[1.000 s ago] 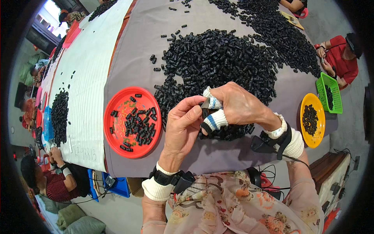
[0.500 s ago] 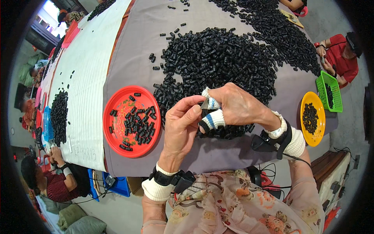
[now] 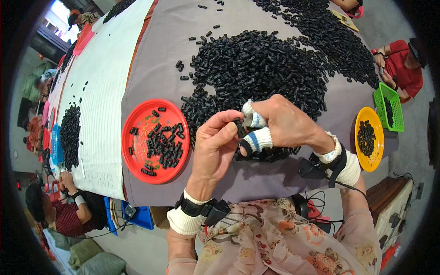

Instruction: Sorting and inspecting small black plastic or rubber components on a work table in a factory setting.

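My left hand [image 3: 214, 145] pinches a small black cylindrical part [image 3: 239, 127] between thumb and forefinger, just over the near edge of a big heap of similar black parts [image 3: 256, 68]. Facing it, my right hand [image 3: 289, 124] is closed, with white, blue-striped fabric covers on thumb and forefinger. Something thin and greyish [image 3: 248, 121] shows between those covered fingers, close against the black part; its kind I cannot make out. Left of my hands, a red round plate [image 3: 130, 160] holds several more black parts.
A yellow plate [image 3: 379, 147] and a green basket [image 3: 398, 117] with black parts stand at the right, near a person in red [image 3: 408, 73]. Another person [image 3: 68, 215] works at the left by a white-covered table [image 3: 103, 91]. More black parts [image 3: 337, 50] spread far right.
My right hand has drawn slightly to the right, away from my left fingers. More of the black part now shows between them. My left hand has hardly moved.
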Tool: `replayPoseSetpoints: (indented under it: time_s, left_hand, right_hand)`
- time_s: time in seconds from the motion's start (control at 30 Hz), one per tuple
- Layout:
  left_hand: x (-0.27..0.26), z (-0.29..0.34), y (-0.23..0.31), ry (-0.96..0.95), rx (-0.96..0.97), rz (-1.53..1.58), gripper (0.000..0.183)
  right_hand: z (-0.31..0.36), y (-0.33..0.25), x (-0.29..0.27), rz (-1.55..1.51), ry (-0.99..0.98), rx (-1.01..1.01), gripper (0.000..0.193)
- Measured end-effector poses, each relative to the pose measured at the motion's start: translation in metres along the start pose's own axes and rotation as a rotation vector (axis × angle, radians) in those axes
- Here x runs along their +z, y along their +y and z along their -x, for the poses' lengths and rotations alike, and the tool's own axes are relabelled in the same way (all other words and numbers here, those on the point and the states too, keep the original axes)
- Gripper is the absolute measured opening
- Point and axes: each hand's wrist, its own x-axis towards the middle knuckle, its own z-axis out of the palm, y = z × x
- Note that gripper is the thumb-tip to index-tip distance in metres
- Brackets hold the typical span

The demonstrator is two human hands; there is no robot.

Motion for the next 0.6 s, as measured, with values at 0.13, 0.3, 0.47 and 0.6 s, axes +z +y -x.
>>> replayPoseSetpoints:
  time_s: [0.13,0.3,0.47,0.6]
  left_hand:
    - [0.001,-0.001,-0.003,-0.007,-0.010,0.039,0.022]
    - [-0.002,0.001,-0.002,-0.040,-0.002,0.025,0.022]
    - [-0.004,0.000,-0.004,-0.051,0.007,0.022,0.022]
    - [-0.004,0.000,-0.003,-0.054,0.011,0.010,0.021]
  right_hand:
    - [-0.001,-0.002,-0.004,-0.006,-0.005,0.032,0.042]
    - [-0.003,0.003,0.001,0.021,-0.019,0.042,0.044]
    - [-0.003,0.006,0.002,0.010,-0.015,0.052,0.045]
    - [-0.004,0.004,0.001,-0.005,-0.020,0.051,0.045]
